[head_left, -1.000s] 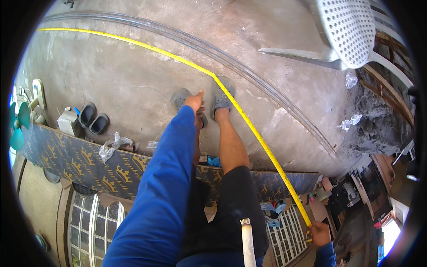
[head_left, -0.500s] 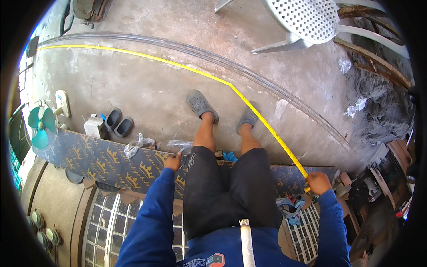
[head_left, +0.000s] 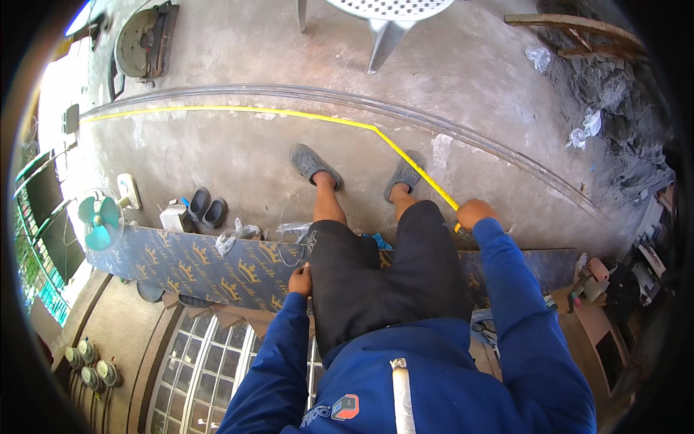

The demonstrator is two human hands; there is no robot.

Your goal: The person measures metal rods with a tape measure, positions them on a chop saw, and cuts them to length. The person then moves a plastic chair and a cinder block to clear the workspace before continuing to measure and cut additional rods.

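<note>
In my right hand point(head_left: 477, 213) is a tape measure, its case mostly hidden by my fingers. The yellow tape blade point(head_left: 289, 113) runs out from it over my right clog, bends sharply on the floor, then stretches to the far left. Long thin metal bars point(head_left: 311, 92) lie just beyond the blade. My left hand point(head_left: 301, 280) hangs beside my left thigh with its fingers curled; whatever is in it, if anything, is hidden. Below that hand is a dark board point(head_left: 195, 267) with gold crown prints.
A cut-off saw point(head_left: 144, 43) stands at the far left, a white plastic chair point(head_left: 387, 9) at the top. A green-bladed fan point(head_left: 100, 220), dark clogs point(head_left: 206, 206) and plastic wrap point(head_left: 235, 235) are at left. Rubble point(head_left: 622, 130) lies right. A cigarette point(head_left: 402, 394) juts into the near foreground.
My right hand has moved forward and left with the tape measure, shortening the stretch between hand and bend. My left hand has drawn back against my thigh. The view has shifted.
</note>
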